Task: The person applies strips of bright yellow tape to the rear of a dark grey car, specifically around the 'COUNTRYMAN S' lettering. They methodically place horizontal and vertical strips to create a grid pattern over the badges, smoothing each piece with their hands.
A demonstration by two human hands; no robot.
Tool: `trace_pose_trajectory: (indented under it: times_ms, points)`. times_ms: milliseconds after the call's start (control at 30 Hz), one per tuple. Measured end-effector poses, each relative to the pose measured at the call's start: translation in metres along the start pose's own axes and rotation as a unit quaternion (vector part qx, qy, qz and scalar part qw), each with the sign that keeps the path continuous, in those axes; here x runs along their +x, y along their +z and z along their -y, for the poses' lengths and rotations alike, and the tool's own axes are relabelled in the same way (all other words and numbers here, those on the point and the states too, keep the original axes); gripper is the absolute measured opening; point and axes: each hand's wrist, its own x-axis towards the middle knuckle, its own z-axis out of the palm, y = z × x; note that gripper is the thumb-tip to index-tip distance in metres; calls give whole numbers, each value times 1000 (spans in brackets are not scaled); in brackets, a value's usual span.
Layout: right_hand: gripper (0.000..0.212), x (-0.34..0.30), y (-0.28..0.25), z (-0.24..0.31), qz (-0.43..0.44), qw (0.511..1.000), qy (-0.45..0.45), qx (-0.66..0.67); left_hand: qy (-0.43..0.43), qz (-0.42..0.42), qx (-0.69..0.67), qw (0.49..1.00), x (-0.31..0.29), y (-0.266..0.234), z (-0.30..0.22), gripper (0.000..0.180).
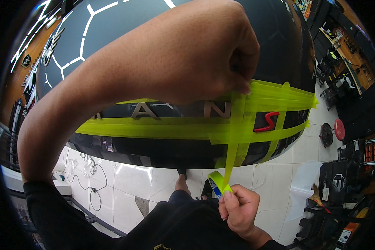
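Observation:
A roll of bright yellow-green masking tape [216, 180] is gripped between the thumb and fingers of my right hand [238, 204], below the edge of a dark glossy car panel [279, 46]. From the roll a taut tape strip [234, 137] runs up across the panel. At its top, my left hand [233, 54] is closed, thumb and fingers pinched at the strip's end; part of that grip is hidden. The strip passes between a bronze raised letter [217, 109] and a red raised emblem [266, 121]. Tape bands [154, 127] lie above and below the lettering, and several pieces frame the emblem.
My left forearm covers much of the panel's middle. A cable [96, 189] lies on the white tiled floor [121, 208]. To the right are a red round stool [339, 129], a translucent sheet [302, 187], a black case [341, 179] and a workbench [348, 58] with tools.

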Motion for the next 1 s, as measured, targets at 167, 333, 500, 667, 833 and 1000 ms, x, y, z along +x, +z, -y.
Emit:
trace_pose_trajectory:
  times_ms: [167,333,500,667,833,1000]
  points:
    - [28,1,2,-2,-5,1000,8,8,-9,1,2,1000,-3,-2,-2,10]
    - [31,5,5,-2,-3,1000,-7,-13,-23,4,3,1000,-3,-5,-8,10]
    - [29,1,5,0,-12,1000,14,10,-38,14,6,999,1,-8,-18,11]
    - [29,2,7,-3,-19,1000,2,13,-46,9,18,999,2,-8,-25,11]
    - [28,-6,6,2,-25,1000,-4,11,71,-26,-3,997,-3,6,9,12]
    - [27,-13,8,5,-38,999,-31,-8,10,-18,106,994,-5,5,-17,10]
